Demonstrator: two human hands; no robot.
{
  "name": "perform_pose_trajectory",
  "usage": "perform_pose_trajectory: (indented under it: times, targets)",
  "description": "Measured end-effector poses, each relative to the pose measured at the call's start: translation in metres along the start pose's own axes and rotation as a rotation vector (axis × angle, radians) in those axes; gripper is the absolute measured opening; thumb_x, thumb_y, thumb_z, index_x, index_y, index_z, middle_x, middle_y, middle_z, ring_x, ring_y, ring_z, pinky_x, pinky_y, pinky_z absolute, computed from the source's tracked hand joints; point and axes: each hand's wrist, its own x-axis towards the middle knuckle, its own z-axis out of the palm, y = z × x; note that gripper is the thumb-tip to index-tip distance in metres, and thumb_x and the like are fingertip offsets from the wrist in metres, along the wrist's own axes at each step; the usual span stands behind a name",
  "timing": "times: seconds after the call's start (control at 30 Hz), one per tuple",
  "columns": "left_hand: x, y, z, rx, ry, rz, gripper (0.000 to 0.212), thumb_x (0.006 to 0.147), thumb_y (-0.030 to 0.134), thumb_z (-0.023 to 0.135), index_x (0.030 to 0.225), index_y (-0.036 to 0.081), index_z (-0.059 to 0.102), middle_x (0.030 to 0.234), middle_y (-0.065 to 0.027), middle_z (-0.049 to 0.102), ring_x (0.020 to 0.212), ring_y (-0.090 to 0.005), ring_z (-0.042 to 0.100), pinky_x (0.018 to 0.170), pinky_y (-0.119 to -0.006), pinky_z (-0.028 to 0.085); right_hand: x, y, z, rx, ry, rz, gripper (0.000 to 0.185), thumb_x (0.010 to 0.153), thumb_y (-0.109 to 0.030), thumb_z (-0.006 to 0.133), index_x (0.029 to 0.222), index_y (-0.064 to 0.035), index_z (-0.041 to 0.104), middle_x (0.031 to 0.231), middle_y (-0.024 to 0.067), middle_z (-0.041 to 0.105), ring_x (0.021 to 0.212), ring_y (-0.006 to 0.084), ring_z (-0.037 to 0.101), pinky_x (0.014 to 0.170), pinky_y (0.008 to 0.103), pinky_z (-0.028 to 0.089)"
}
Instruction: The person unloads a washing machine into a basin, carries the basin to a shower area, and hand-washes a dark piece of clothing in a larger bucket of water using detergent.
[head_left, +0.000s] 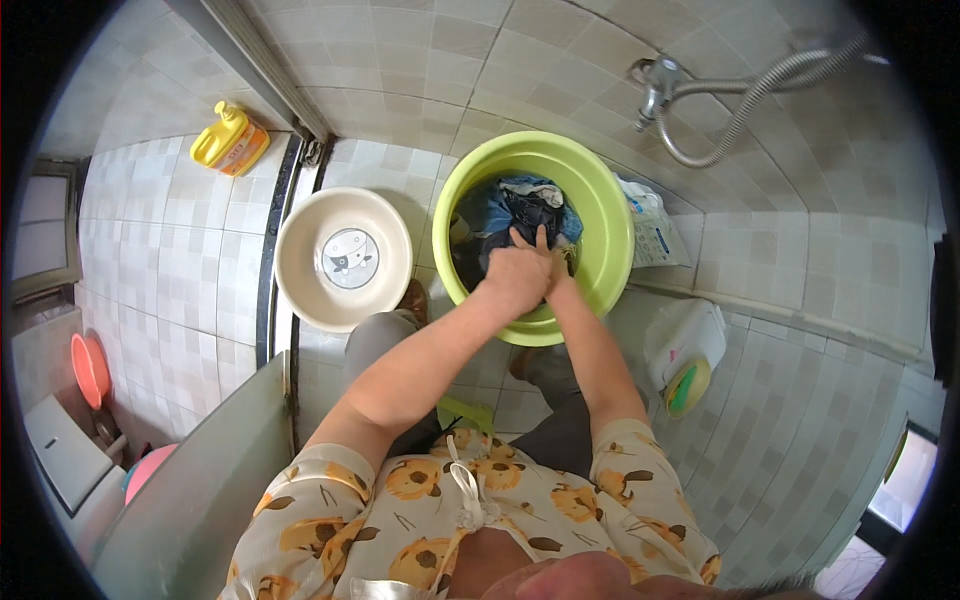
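My left hand (517, 276) is bent at the wrist, its fingers curled down onto a wet black garment (536, 202). My right hand (557, 268) lies close against it, partly covered by it. Two fingertips stretch forward over the dark cloth; the overlap hides which hand they belong to and how the right hand holds the cloth. Both hands are inside a large lime-green plastic tub (611, 247). Around the black garment lie blue cloth (498, 214) and a piece of pale cloth (553, 194), bunched together in dark water.
A cream basin (300, 259) with a cow picture stands left of the tub. A plastic bag (652, 221) and a white jug (686, 330) with a brush (684, 390) are at right. A yellow pump bottle (231, 142) stands beyond the door track. A shower hose (750, 112) hangs above.
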Motion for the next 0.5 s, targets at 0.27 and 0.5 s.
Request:
perform_pose_trajectory:
  times: [0.27, 0.5]
  targets:
    - [-0.006, 0.006, 0.000, -0.029, -0.014, 0.099, 0.021, 0.077, 0.013, 0.058, 0.096, 0.006, 0.061, 0.084, -0.0122, 0.066, 0.076, -0.0240, 0.067, 0.057, -0.035, 0.052, 0.067, -0.017, 0.129, -0.399, 0.441, -0.100, 0.037, 0.090, -0.036, 0.053, 0.120, -0.0153, 0.050, 0.109, 0.0279, 0.045, 0.073, 0.0356, 0.058, 0.066, 0.0470, 0.050]
    - [-0.001, 0.014, -0.010, -0.032, -0.079, 0.007, 0.027, 0.074, 0.012, 0.062, 0.101, 0.007, 0.058, 0.096, -0.0104, 0.059, 0.086, -0.0248, 0.063, 0.066, -0.034, 0.049, 0.113, -0.017, 0.176, -0.579, 0.427, 0.074, 0.024, 0.084, -0.018, 0.056, 0.104, -0.0058, 0.063, 0.099, 0.0213, 0.060, 0.077, 0.0281, 0.060, 0.067, 0.0460, 0.050]
